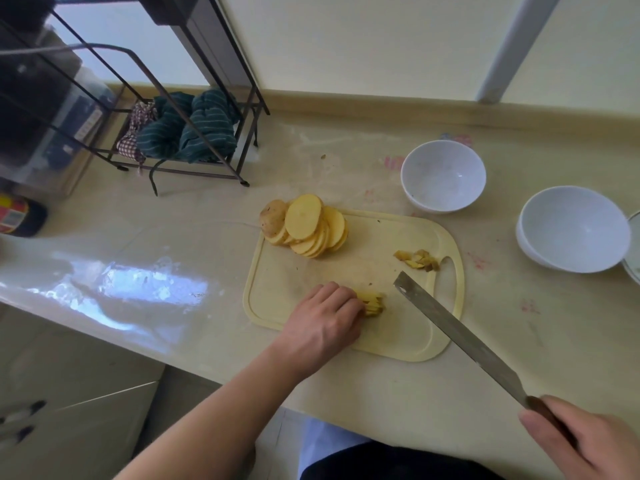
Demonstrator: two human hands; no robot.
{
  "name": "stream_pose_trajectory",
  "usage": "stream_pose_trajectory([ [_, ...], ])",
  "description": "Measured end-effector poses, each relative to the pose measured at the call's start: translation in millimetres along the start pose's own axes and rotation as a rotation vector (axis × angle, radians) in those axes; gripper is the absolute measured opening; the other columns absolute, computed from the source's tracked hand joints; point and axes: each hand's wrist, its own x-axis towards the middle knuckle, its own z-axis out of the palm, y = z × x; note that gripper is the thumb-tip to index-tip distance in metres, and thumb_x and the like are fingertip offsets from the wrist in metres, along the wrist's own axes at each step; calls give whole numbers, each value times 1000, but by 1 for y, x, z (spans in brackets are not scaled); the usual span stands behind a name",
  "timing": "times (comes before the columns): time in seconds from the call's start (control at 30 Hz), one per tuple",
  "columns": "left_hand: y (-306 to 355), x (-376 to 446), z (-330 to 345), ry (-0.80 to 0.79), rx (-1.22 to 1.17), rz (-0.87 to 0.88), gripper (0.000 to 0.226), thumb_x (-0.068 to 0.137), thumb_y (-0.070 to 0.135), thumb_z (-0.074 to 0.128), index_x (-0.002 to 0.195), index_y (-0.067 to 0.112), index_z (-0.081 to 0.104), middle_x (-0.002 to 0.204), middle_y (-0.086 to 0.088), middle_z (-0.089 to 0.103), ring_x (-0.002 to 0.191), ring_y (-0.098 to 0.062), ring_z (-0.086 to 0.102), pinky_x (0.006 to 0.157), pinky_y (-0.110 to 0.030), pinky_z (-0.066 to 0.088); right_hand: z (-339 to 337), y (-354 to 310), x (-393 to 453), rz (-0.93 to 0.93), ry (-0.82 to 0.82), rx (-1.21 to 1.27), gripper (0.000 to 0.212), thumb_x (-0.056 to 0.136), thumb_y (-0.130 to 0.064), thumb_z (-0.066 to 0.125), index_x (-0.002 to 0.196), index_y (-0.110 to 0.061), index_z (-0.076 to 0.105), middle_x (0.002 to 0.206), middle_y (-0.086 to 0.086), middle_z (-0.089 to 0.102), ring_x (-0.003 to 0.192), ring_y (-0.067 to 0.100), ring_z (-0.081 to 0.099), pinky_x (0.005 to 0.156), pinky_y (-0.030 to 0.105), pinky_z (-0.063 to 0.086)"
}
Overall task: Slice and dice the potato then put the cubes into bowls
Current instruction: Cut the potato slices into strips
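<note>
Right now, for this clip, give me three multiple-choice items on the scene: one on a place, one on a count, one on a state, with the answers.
1. Where is the stack of potato slices?
A. in a bowl
B. on the far left corner of the cutting board
C. on the wire rack

2. How many whole white bowls stand right of the board?
A. two
B. four
C. none

3. What is the knife doing?
A. lying flat on the counter
B. stuck in the slices
C. held up off the board

Answers: 1 B, the slices lean together at that corner. 2 A, a near bowl and a far-right bowl. 3 C, the right hand grips its handle while the left hand holds potato strips.
</note>
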Motion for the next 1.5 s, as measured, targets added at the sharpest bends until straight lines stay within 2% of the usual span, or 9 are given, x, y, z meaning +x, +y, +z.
stream_pose_trajectory([
  [0.1,-8,7,-10,-27,-96,9,20,98,20,60,98,4,71,95,-10,67,84,-26,63,75,-36,55,-1,-1,-1,2,-16,-8,78,69,-95,26,58,-22,52,39,-10,30,34,3,32,38,12,31],
  [0.2,-16,26,-19,-24,-171,-114,19,98,21,61,101,5,71,96,-7,67,87,-22,62,77,-32,55,-1,0,-1,-5,-20,-12,79,68,-95,25,62,-21,51,39,-11,30,34,3,34,38,12,31],
  [0.33,-24,45,-16,-112,-192,-128,22,97,19,56,97,5,73,90,-8,68,82,-26,63,70,-41,57,0,3,-4,-11,-30,-10,80,68,-96,25,63,-21,51,39,-11,30,34,4,34,38,13,31],
  [0.53,-16,40,-13,-87,-194,-203,27,98,13,58,122,6,68,101,-7,69,89,-25,64,74,-37,58,-2,7,-10,22,-29,-22,81,66,-97,25,60,-20,52,40,-10,30,36,5,33,39,14,32],
  [0.83,-13,47,-12,-96,-184,-255,15,92,3,69,103,11,76,94,-4,72,86,-26,62,72,-42,56,-6,3,-9,-12,-38,-30,77,66,-97,23,72,-26,52,39,-11,31,36,4,34,40,13,32],
  [1.0,-17,47,-16,-163,-189,-166,19,90,-1,66,101,10,77,93,-4,71,86,-24,61,72,-43,57,-4,4,-9,-24,-39,-21,80,66,-97,25,65,-20,50,40,-12,29,37,4,30,40,14,30],
  [1.17,-20,34,-18,-123,-177,-48,22,96,9,62,117,7,70,107,-9,65,91,-24,61,76,-33,55,-3,5,-9,-12,-40,-19,81,67,-96,25,58,-19,51,40,-12,29,36,3,30,39,13,30],
  [1.3,-18,4,-13,-46,-82,103,14,93,17,69,102,6,72,102,-11,64,85,-27,60,74,-38,53,-3,6,-9,10,-33,-8,82,67,-96,25,59,-20,54,39,-12,29,35,2,30,38,13,29],
  [1.5,-1,-18,3,95,-6,-114,14,88,24,77,89,10,73,88,-5,64,76,-24,59,65,-39,52,-2,3,-9,17,-32,5,80,65,-97,26,62,-21,53,39,-12,29,35,2,30,37,13,29],
])
